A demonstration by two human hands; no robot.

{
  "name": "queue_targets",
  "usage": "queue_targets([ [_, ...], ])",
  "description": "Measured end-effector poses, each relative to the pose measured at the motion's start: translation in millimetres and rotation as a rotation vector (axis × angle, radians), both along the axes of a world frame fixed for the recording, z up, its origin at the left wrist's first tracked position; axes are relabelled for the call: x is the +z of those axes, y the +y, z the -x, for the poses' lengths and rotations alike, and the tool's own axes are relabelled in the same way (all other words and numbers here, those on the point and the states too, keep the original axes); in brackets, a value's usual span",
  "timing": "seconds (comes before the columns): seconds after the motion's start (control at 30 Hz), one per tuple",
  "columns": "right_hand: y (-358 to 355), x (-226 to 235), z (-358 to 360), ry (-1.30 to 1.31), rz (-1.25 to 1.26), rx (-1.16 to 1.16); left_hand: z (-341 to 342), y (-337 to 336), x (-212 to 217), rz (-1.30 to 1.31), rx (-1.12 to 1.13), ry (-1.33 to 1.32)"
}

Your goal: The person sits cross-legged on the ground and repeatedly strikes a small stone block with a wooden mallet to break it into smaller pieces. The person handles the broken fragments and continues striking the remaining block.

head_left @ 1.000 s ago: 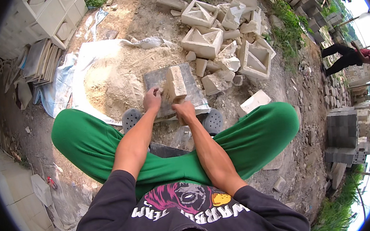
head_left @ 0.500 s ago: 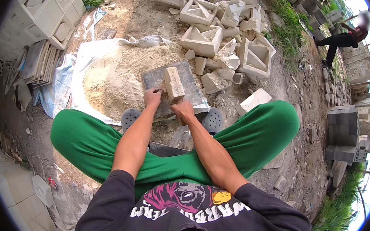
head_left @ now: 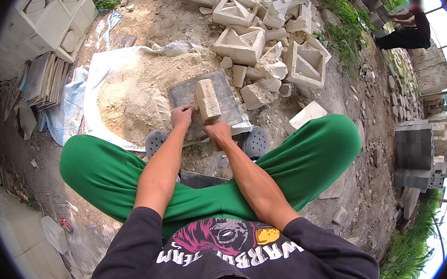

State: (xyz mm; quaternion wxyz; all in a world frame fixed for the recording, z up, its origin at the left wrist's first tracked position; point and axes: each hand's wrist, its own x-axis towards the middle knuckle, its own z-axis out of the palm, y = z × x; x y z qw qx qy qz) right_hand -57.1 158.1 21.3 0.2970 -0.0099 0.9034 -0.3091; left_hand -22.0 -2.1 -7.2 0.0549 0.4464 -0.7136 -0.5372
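Pale, sand-coloured and roughly oblong, the block lies on a dark flat board on the ground, between the person's grey shoes. The right hand is at the block's near end with its fingers curled in; whether its grip is closed on the block or on something below it, I cannot tell. The left hand is half curled over the board, just left of the block, and I cannot tell if its grip has anything in it. Loose sand lies on a white sheet to the left, broken cast pieces to the right.

To handle the block well here, I would steady it with even pressure, press straight down so the board does not tip, and mind the fingertips near its lower edges. Grit beneath it could make it rock.
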Motion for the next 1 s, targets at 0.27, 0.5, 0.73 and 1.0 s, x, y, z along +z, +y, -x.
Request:
queue_targets([
  [0.27,-14.7,64.3,9.7,0.165,0.281,-0.055,-8.0,-1.1,-7.8,0.053,-0.019,0.022],
  [0.5,-5.9,19.8,-6.4,0.034,0.129,-0.019,-0.2,-1.8,4.7,0.026,0.012,-0.051],
  [0.73,-12.7,41.8,13.1,0.156,0.286,-0.074,-5.9,-4.8,-6.1,-0.016,0.012,0.005],
  [1.0,-8.1,18.9,-4.1,0.046,0.033,-0.002,1.4,-2.8,5.6,0.002,0.009,-0.032],
])
